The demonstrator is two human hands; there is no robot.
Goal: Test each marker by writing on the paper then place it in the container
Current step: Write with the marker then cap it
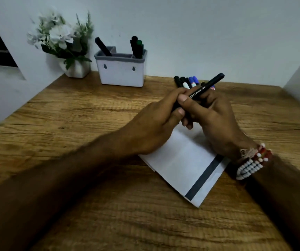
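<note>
Marker (206, 85) is gripped between my left hand (151, 127) and right hand (216, 120) above the paper (185, 165), fingers curled round it, long axis toward 2 o'clock; the container (122, 73) stands at 11 o'clock.

left grip (151, 127) + right grip (216, 122): hold black pen (206, 85) | paper (181, 160) beneath | container (122, 73): stowed markers (137, 48) | loose markers (187, 81) behind
</note>
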